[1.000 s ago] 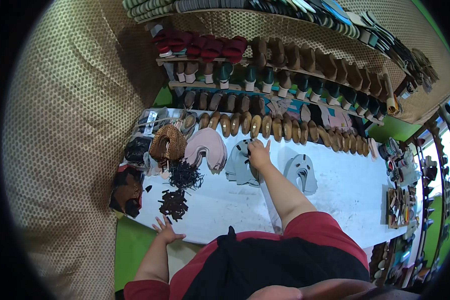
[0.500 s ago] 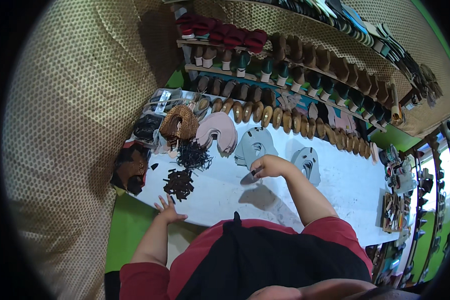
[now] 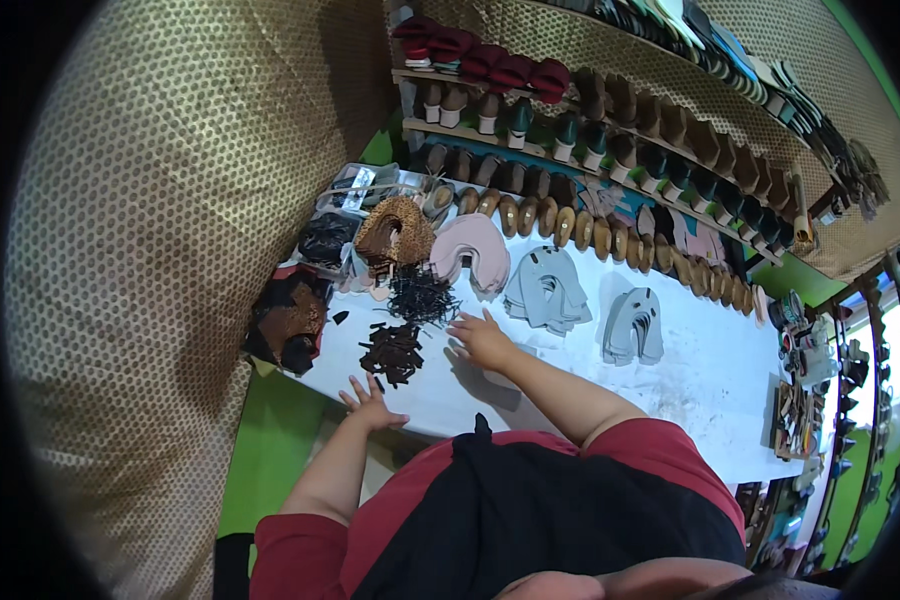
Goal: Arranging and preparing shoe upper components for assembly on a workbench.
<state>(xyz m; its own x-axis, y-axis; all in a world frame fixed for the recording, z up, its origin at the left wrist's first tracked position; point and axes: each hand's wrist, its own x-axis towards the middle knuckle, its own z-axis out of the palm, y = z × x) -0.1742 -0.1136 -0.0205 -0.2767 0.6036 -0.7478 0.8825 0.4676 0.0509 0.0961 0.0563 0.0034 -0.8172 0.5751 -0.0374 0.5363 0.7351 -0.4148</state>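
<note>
Pile of brown strips (image 3: 392, 355) flanked by left hand (image 3: 371, 408) and right hand (image 3: 484, 343)

The right hand is held over the white table (image 3: 710, 405), just right of the pile, its fingers spread and released. The left hand's fingers are also spread, at the table's near edge; a small dark strip (image 3: 378, 383) is seen by them, but whether it is gripped cannot be told. Beyond the pile, a black tangle (image 3: 422, 293) is spread out. Pink pieces (image 3: 470, 248), grey pieces (image 3: 548, 285) and a second grey stack (image 3: 634, 325) are ranged rightward.
</note>
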